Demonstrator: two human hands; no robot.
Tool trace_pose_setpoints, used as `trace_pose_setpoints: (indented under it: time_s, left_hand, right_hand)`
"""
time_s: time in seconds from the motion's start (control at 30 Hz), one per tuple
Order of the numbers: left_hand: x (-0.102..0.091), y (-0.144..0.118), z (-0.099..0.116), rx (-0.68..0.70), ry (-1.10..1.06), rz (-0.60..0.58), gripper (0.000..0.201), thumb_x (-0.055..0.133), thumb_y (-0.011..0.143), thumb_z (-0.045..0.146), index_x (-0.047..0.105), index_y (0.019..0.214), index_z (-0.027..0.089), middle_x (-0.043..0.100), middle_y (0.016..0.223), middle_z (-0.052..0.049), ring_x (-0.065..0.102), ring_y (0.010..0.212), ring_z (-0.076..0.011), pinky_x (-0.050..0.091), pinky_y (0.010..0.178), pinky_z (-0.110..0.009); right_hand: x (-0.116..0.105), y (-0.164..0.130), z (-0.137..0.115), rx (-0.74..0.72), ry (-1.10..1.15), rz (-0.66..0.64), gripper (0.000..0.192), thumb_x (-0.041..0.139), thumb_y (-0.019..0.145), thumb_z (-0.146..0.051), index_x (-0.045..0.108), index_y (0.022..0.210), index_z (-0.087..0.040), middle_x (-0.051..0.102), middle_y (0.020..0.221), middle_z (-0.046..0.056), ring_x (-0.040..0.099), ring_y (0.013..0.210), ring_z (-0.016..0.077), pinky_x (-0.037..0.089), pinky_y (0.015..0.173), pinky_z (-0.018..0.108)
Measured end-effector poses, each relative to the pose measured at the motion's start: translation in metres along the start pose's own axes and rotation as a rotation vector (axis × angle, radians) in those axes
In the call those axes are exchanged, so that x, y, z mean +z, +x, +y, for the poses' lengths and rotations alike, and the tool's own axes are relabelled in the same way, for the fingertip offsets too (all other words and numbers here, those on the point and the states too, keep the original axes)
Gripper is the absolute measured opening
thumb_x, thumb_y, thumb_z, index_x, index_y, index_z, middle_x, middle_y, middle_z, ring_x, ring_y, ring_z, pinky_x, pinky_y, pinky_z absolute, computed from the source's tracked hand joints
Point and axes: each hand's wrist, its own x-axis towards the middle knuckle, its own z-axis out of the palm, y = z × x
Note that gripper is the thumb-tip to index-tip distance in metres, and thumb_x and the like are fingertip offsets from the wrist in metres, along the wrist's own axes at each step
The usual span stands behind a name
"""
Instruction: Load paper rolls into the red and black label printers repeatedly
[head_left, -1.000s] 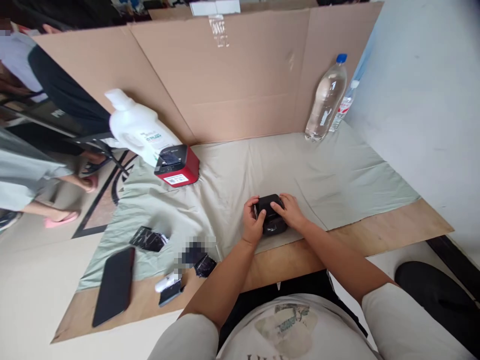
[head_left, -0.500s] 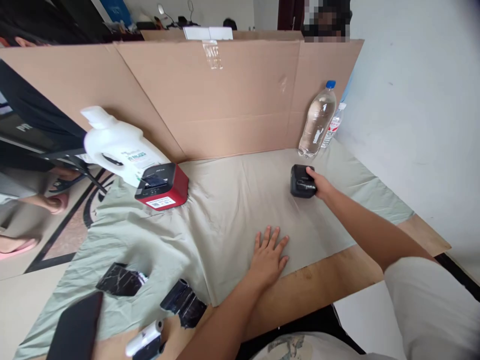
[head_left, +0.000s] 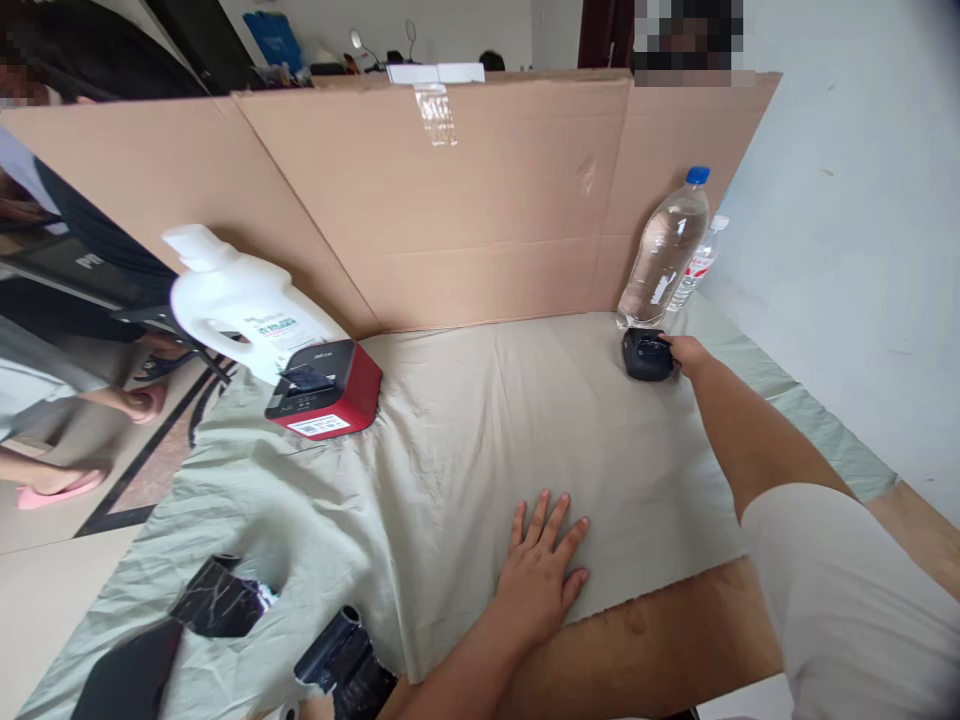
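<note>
My right hand [head_left: 688, 354] grips a small black boxy device [head_left: 646, 355] by its right side, at the far right of the cloth. Just behind the device stands a large clear bottle [head_left: 666, 255] with a blue cap. My left hand [head_left: 541, 575] lies flat on the grey-green cloth [head_left: 480, 450], fingers spread, holding nothing. Farther left sits a red and black label printer [head_left: 330, 390], with a dark strip on its top. Near the front edge lie a dark roll of film [head_left: 345, 660] and a black marbled piece [head_left: 225, 598].
A white detergent jug [head_left: 255, 300] leans behind the printer against a cardboard panel [head_left: 465, 210]. A smaller bottle [head_left: 697, 265] stands by the wall on the right. A dark flat object [head_left: 127, 675] lies at front left. Other people are beyond the panel and at left.
My right hand has moved the black device back and to the right, close to the large bottle, and its front now faces me. My left hand stays flat. The view has shifted slightly.
</note>
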Motion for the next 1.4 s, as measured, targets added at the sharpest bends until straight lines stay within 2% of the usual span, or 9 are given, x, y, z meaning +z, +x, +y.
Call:
trace_pose_setpoints:
  time_s: [0.17,0.43,0.6,0.73,0.8,0.93,1.07,1.27,1.4]
  left_hand:
    - [-0.004,0.001,0.002,-0.015,-0.025,-0.002,0.059,0.041,0.098,0.051,0.030,0.154,0.039,0.011,0.167,0.000,0.003,0.155,-0.0302,0.008,0.125,-0.062]
    - [-0.027,-0.003,0.029,-0.063,-0.027,-0.127,0.066,0.047,0.095,0.054,0.035,0.153,0.027,0.013,0.167,-0.012,0.004,0.154,-0.0393,0.008,0.119,-0.070]
    - [-0.079,0.004,-0.005,-0.059,-0.238,-0.120,0.064,0.050,0.087,0.067,0.053,0.139,0.030,0.057,0.142,-0.012,0.054,0.129,-0.0347,0.042,0.108,-0.055]
    - [-0.155,0.003,-0.102,-0.489,-0.148,0.755,0.079,0.076,0.068,0.058,0.053,0.134,0.021,0.046,0.148,-0.020,0.035,0.142,-0.0426,0.023,0.118,-0.059]
    - [-0.193,-0.002,-0.151,-0.822,-0.081,0.918,0.090,0.077,0.067,0.057,0.044,0.141,0.017,0.031,0.157,-0.023,0.021,0.148,-0.0439,0.018,0.119,-0.060]
    - [-0.231,-0.006,-0.212,-1.193,-0.159,0.780,0.116,0.079,0.060,0.064,0.027,0.150,0.013,0.018,0.161,-0.026,0.015,0.150,-0.0432,0.022,0.118,-0.058]
    - [-0.224,0.006,-0.229,-1.274,-0.189,0.717,0.124,0.081,0.057,0.064,0.017,0.154,0.021,0.014,0.162,-0.023,0.015,0.150,-0.0422,0.026,0.115,-0.059]
    - [-0.215,0.018,-0.211,-1.308,-0.062,0.795,0.114,0.080,0.062,0.057,0.021,0.153,0.022,0.034,0.148,-0.021,0.037,0.137,-0.0410,0.035,0.109,-0.051]
    - [-0.202,0.010,-0.161,-1.055,-0.025,0.775,0.111,0.079,0.066,0.056,0.020,0.153,0.022,0.038,0.146,-0.020,0.036,0.139,-0.0388,0.030,0.114,-0.050]
  right_hand:
    - [-0.014,-0.024,-0.004,-0.066,-0.210,0.028,0.033,0.079,0.072,-0.028,0.070,0.100,-0.012,0.070,0.109,0.015,0.059,0.117,0.0320,0.043,0.103,0.047]
    - [0.032,-0.198,0.061,-0.936,-0.691,-0.387,0.054,0.053,0.086,-0.047,0.060,0.132,-0.018,0.059,0.139,0.017,0.052,0.132,0.0330,0.038,0.113,0.051]
    - [0.039,-0.289,0.116,-1.125,-0.831,-0.509,0.060,0.042,0.092,-0.054,0.049,0.146,-0.028,0.044,0.156,0.009,0.040,0.144,0.0336,0.038,0.113,0.055]
    - [0.036,-0.297,0.122,-1.162,-0.834,-0.434,0.061,0.042,0.093,-0.055,0.043,0.150,-0.034,0.045,0.155,0.006,0.043,0.142,0.0324,0.038,0.113,0.056]
    - [0.036,-0.295,0.120,-1.173,-0.827,-0.421,0.060,0.043,0.092,-0.055,0.045,0.149,-0.034,0.047,0.153,0.006,0.045,0.141,0.0324,0.039,0.112,0.056]
    - [0.037,-0.297,0.114,-1.173,-0.857,-0.412,0.057,0.041,0.094,-0.053,0.051,0.145,-0.030,0.049,0.152,0.007,0.046,0.140,0.0311,0.041,0.111,0.053]
    - [0.035,-0.304,0.107,-1.145,-0.894,-0.432,0.055,0.042,0.095,-0.051,0.052,0.143,-0.026,0.048,0.152,0.009,0.046,0.140,0.0299,0.041,0.111,0.051]
    - [0.033,-0.310,0.098,-1.093,-0.868,-0.481,0.056,0.047,0.095,-0.048,0.052,0.144,-0.021,0.045,0.154,0.011,0.044,0.142,0.0310,0.038,0.113,0.052]
    - [0.032,-0.310,0.097,-1.081,-0.839,-0.488,0.056,0.048,0.095,-0.046,0.052,0.144,-0.020,0.045,0.155,0.012,0.042,0.143,0.0318,0.037,0.113,0.052]
